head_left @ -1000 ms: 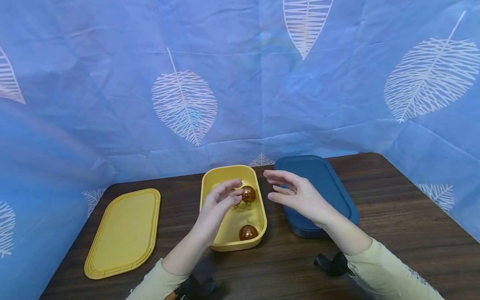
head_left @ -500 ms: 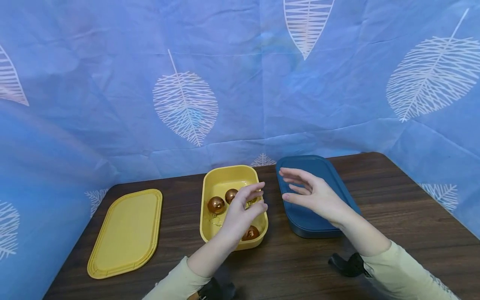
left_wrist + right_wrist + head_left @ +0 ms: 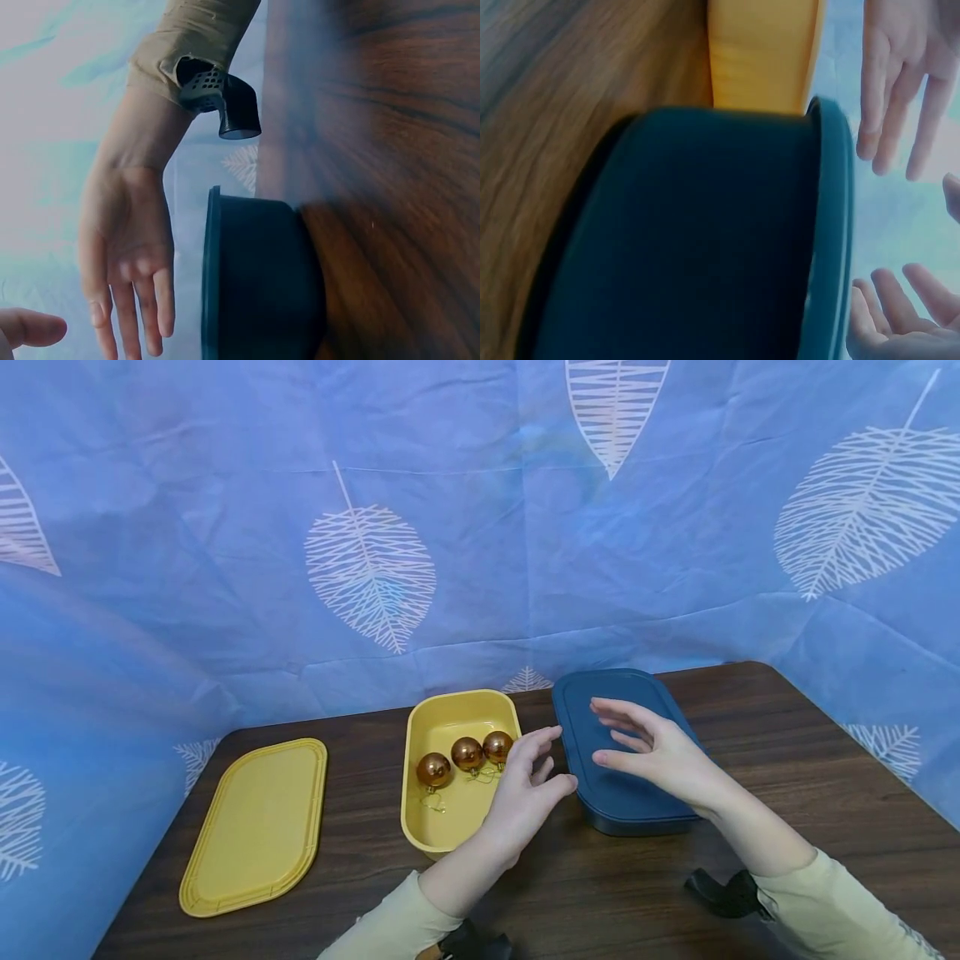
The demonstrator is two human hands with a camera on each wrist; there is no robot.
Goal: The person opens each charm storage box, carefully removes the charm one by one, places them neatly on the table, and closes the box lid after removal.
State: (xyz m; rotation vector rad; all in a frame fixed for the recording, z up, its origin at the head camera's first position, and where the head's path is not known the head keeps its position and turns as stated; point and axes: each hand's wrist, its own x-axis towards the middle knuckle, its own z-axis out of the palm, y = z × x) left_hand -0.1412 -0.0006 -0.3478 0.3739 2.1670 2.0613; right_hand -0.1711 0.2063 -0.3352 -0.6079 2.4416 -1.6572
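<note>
My left hand point(image 3: 528, 785) hovers past the right side of the open yellow box point(image 3: 459, 708), overlapping its front right corner in the head view. Its fingers are loosely bent and hold nothing. Over the lidded blue box point(image 3: 622, 685) is my right hand point(image 3: 663, 756), thumb and fingers apart, also with nothing in it. In the left wrist view the right hand point(image 3: 135, 232) is beside the lid's edge, a gap between them. Three shiny copper Christmas baubles point(image 3: 467, 753) with gold strings lie in the yellow box; its front right part is hidden behind my left hand.
A flat yellow lid point(image 3: 258, 827) lies on the dark wooden table point(image 3: 810, 777) at the left. The yellow and blue boxes stand close side by side. Behind the table hangs a blue cloth point(image 3: 480, 543) with white leaf prints.
Both hands have moved to the right, the left from over the yellow box towards the blue one. Baubles at the left came into sight; the front one is now hidden.
</note>
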